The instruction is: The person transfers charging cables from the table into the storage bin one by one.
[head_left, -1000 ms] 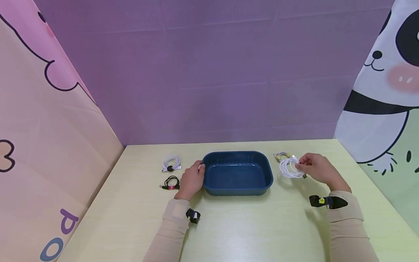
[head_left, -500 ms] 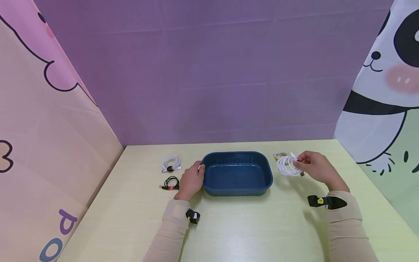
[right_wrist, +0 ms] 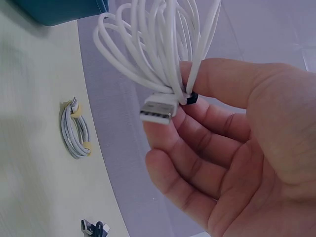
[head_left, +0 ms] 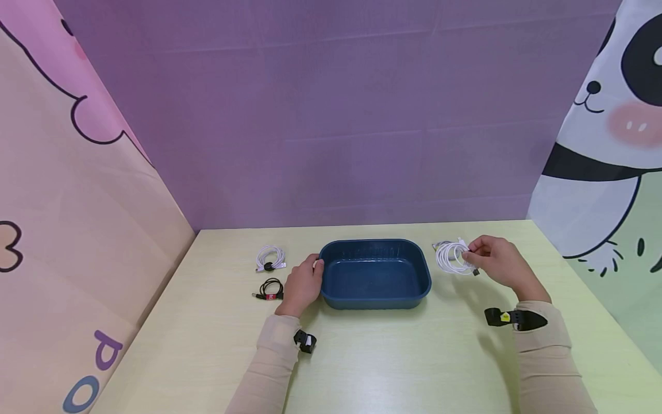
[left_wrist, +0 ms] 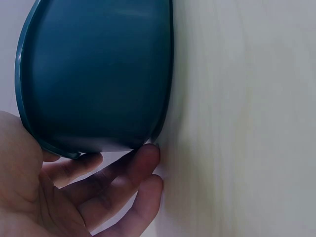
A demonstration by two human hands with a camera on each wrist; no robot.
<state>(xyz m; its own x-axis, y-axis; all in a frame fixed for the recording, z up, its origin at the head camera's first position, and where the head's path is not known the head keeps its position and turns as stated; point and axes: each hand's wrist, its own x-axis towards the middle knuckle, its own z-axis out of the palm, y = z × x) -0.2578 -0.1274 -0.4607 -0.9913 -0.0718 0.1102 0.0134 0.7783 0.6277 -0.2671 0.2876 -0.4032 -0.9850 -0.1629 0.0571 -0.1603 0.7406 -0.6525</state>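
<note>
Up off the table, my right hand (head_left: 496, 261) (right_wrist: 237, 133) pinches a coiled white cable (head_left: 450, 257) (right_wrist: 168, 44) between thumb and fingers; its USB plug (right_wrist: 158, 111) points out past the fingertips. Behind that coil, a grey cable with yellow ties (right_wrist: 74, 133) lies on the table, mostly hidden in the head view. The empty blue bin (head_left: 374, 303) (left_wrist: 98, 74) stands mid-table. My left hand (head_left: 301, 287) (left_wrist: 74, 197) grips its left side, thumb at the rim and fingers against the outer wall.
Left of the bin lie a coiled white cable (head_left: 276, 256) with a black tie and a black cable (head_left: 270, 282) with a red tag. A dark cable end (right_wrist: 96, 228) shows low in the right wrist view. A purple backdrop (head_left: 362, 115) rises behind the table.
My right hand has moved slightly back and to the left with the white cable, which now covers more of the cable behind it. My left hand and the bin have stayed put.
</note>
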